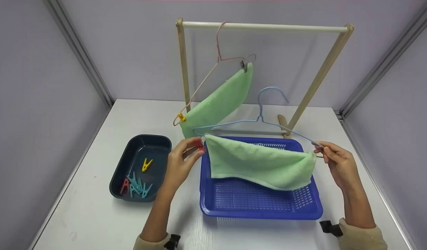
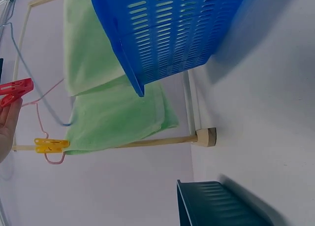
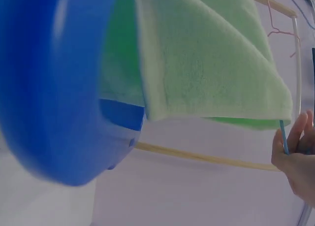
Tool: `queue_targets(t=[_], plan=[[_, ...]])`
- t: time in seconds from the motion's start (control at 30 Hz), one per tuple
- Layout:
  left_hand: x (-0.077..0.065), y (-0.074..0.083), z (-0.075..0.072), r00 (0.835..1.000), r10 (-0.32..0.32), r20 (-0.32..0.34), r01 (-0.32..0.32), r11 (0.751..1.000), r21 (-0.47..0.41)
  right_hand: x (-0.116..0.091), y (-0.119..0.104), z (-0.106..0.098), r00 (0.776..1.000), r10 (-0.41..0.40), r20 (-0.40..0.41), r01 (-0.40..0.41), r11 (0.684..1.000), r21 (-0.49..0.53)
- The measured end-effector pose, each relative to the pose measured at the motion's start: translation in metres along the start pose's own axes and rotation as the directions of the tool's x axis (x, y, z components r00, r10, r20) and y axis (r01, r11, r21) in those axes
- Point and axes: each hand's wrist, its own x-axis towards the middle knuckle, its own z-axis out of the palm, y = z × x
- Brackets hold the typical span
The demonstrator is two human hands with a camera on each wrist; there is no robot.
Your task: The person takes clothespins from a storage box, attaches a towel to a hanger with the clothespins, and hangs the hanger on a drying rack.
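A light green towel (image 1: pixel 258 161) hangs over the lower bar of a blue wire hanger (image 1: pixel 243 121), above the blue basket (image 1: pixel 262 213). My right hand (image 1: pixel 340 165) pinches the hanger's right end, just past the towel's edge. Between thumb and fingers my left hand (image 1: pixel 182 159) holds a red clothespin (image 2: pixel 17 89) beside the towel's left upper corner. Behind, a second green towel (image 1: pixel 220 99) hangs tilted from a pink hanger (image 1: pixel 218 45), held by a yellow clothespin (image 1: pixel 181 117) at its lower end and a dark clip (image 1: pixel 244 65) at its upper end.
The drying rack (image 1: pixel 265 26), a white rod on wooden legs, stands at the back and carries the pink hanger. Left of the basket is a dark tray (image 1: pixel 116 173) with a yellow clothespin (image 1: pixel 146 165), a red one and several teal clothespins (image 1: pixel 138 187). Grey walls enclose the table.
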Motion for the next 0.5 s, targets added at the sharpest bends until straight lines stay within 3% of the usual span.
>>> queue_targets(t=[0.23,0.5], plan=[[-0.0006,-0.0005,-0.0009,0.999,-0.033,0.002,0.033,0.999,0.004,-0.0004,0.0016,-0.0012,0.999,-0.024,0.039,0.027,0.997,-0.069],[0.0000,0.0000,-0.0007,1.000,-0.008,0.005,0.008,1.000,-0.013,0.0002,-0.0014,-0.0047,0.998,-0.003,0.059,-0.001,0.998,0.058]])
